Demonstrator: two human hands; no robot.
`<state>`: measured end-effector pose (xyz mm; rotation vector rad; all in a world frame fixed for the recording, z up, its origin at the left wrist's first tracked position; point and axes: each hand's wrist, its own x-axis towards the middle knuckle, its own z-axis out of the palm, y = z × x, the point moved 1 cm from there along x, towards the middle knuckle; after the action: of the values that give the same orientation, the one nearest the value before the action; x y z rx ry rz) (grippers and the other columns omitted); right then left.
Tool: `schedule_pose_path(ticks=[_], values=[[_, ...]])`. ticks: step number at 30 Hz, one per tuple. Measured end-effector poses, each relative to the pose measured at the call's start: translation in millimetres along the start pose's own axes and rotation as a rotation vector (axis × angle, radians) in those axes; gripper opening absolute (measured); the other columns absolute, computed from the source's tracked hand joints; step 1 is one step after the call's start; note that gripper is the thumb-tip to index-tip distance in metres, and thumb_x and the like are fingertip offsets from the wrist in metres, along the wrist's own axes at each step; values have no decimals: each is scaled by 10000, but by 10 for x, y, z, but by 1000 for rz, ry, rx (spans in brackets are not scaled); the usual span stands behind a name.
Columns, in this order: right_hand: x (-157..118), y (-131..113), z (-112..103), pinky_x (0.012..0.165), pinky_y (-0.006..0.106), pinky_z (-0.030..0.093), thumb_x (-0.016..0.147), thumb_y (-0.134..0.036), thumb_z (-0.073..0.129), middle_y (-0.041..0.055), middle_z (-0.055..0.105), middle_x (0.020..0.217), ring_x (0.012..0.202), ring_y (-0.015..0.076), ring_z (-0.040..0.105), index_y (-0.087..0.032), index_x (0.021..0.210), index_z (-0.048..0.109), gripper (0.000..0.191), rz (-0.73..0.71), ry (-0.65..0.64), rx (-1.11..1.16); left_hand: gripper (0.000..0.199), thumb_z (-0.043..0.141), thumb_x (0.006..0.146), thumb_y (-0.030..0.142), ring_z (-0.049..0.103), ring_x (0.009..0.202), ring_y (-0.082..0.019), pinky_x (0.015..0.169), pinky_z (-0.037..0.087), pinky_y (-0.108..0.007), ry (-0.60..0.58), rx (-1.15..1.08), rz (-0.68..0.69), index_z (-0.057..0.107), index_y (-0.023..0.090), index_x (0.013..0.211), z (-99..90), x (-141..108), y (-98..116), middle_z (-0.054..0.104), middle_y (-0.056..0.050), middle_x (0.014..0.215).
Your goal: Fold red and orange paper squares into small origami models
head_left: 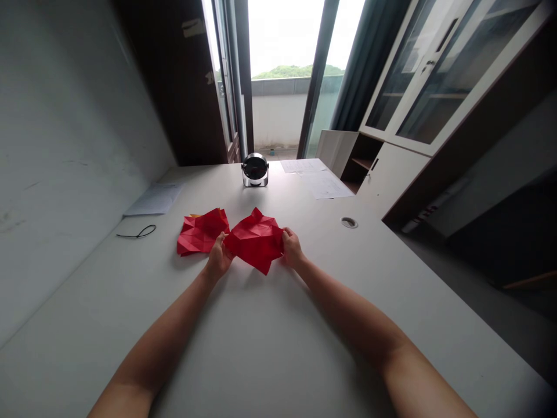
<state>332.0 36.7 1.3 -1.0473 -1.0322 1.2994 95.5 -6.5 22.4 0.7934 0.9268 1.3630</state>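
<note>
A creased sheet of red paper [256,241] is held up just above the white table, stretched between my two hands. My left hand [220,255] pinches its left corner, and my right hand [292,248] grips the right edge with the thumb on the near side. Close beside my left hand lies a stack of creased red paper [202,232], with a bit of orange showing at its back edge. Where the held sheet meets the table, if anywhere, I cannot tell.
On the white table [270,360], a round black device on a metal stand [255,170] stands at the back. Printed sheets [324,181] lie at the back right, more papers [154,199] by the left wall. A black cable tie [139,233] and a cable hole [348,222] flank the work.
</note>
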Motion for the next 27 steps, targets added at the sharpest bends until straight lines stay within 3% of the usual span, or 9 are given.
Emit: schedule_pose_path(ticks=[4, 8, 14, 19, 23, 27], values=[[-3, -43, -26, 451, 209, 339, 741, -371, 531, -53, 519, 571, 492, 104, 442, -211, 755, 483, 167, 47, -146, -25, 301, 636, 827, 450, 657, 694, -154, 606, 506, -245, 41, 42, -140, 616, 161, 909, -99, 47, -9, 697, -46, 814], [1, -42, -34, 464, 203, 332, 741, -352, 564, -51, 521, 584, 510, 100, 443, -201, 747, 511, 160, 71, -320, -89, 371, 805, 690, 380, 668, 710, -170, 651, 513, -256, -4, 177, -183, 656, 134, 925, -123, 61, -90, 719, -65, 844], [-24, -56, -39, 520, 223, 396, 836, -476, 573, -35, 541, 676, 579, 118, 477, -217, 785, 498, 274, -177, -204, -151, 414, 786, 704, 425, 664, 735, -181, 668, 519, -270, 44, 280, -10, 690, 124, 971, -116, 71, -249, 728, -87, 875], [-34, -61, -64, 616, 271, 504, 855, -503, 589, 18, 632, 869, 741, 167, 593, -223, 890, 575, 283, -313, -237, -288, 404, 762, 712, 426, 659, 687, -182, 655, 521, -286, 96, 265, -33, 694, 129, 977, -195, 135, -308, 721, -79, 815], [-9, -36, -74, 670, 304, 541, 846, -433, 626, 39, 631, 985, 769, 167, 617, -221, 882, 609, 217, -435, -128, -450, 407, 760, 717, 413, 662, 698, -184, 660, 522, -285, 78, 257, -38, 691, 126, 997, -192, 128, -297, 723, -80, 825], [-4, -52, -90, 620, 299, 545, 887, -379, 586, 59, 621, 1079, 755, 162, 634, -242, 1014, 625, 190, -474, -86, -512, 394, 758, 722, 411, 658, 680, -177, 634, 514, -272, 81, 251, -58, 688, 123, 981, -159, 99, -278, 722, -82, 830]])
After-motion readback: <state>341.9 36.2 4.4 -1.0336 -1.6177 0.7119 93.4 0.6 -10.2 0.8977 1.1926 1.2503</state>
